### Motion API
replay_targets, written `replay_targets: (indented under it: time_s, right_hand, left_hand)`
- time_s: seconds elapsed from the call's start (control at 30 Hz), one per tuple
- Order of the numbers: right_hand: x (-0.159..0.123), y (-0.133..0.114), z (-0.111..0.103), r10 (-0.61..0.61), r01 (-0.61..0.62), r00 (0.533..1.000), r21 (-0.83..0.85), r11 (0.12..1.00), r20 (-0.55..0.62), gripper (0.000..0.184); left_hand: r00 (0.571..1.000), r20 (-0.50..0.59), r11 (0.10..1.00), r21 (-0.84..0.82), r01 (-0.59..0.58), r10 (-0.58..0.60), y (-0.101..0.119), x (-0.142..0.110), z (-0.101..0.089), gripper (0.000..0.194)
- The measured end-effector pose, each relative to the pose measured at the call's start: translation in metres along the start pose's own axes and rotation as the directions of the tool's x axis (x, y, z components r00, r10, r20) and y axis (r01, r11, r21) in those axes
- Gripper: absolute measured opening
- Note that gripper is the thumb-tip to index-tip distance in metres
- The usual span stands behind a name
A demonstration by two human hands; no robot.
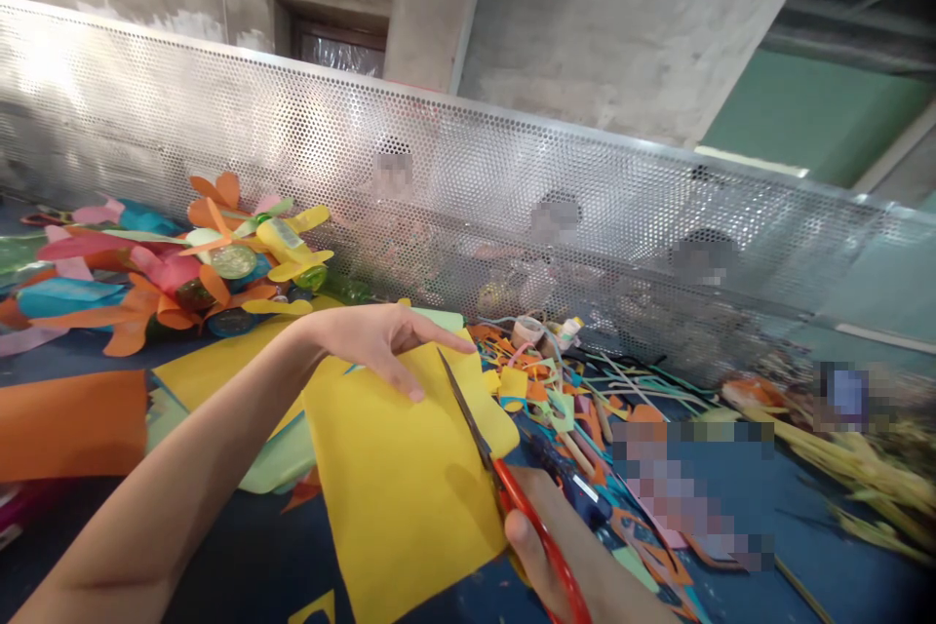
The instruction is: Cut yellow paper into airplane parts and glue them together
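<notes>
A sheet of yellow craft paper or felt [395, 497] hangs tilted in front of me, its right edge curling. My left hand [380, 341] grips it at the top edge, thumb laid over the face and index finger stretched toward the right. Red-handled scissors [541, 541] are in my right hand [548, 526], the fingers closed round the handles. Their blades point up and away, lying along the right part of the yellow sheet, with the tip near my left index finger. How far the blades are apart is hard to see.
A pile of coloured paper flowers and bottles [190, 273] lies back left. Orange sheets [73, 424] rest at left. Paper scraps [541, 385], white glue bottle [568, 331] and thin stems [643, 375] lie right. A perforated metal screen [468, 175] bounds the table, reflecting people.
</notes>
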State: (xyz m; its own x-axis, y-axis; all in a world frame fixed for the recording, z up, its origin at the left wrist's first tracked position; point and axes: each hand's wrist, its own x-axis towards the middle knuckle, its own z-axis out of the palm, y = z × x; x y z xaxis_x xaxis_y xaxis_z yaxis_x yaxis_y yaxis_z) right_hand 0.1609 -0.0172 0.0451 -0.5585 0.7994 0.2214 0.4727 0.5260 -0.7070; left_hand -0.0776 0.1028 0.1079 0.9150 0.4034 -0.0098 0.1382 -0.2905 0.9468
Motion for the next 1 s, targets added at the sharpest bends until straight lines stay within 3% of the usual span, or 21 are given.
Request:
replay_targets:
  time_s: [0.2,0.57,0.77,0.87,1.0]
  right_hand:
    - [0.005,-0.002,-0.004,0.055,-0.065,0.994,0.110,0.992,0.096,0.071]
    - [0.012,0.008,0.001,-0.013,0.013,0.999,-0.004,1.000,0.043,0.072]
    - [0.009,0.004,-0.002,0.057,-0.061,0.996,0.051,0.997,0.069,0.071]
    - [0.010,0.000,-0.003,-0.020,0.018,0.998,0.032,0.999,0.053,0.071]
    - [0.011,0.001,-0.003,-0.091,0.092,0.995,-0.013,0.996,0.036,0.070]
  left_hand:
    - [1.000,0.005,1.000,0.014,-0.012,0.012,-0.001,-0.001,0.000,0.068]
    - [1.000,0.000,1.000,-0.005,-0.014,0.014,-0.001,0.000,-0.001,0.068]
    - [0.990,-0.005,0.990,-0.035,-0.138,0.138,-0.010,0.005,-0.004,0.072]
    - [0.994,-0.030,0.995,0.016,-0.102,0.103,-0.010,0.005,-0.005,0.068]
    - [0.998,-0.002,0.998,-0.032,-0.063,0.063,-0.010,0.006,-0.004,0.070]
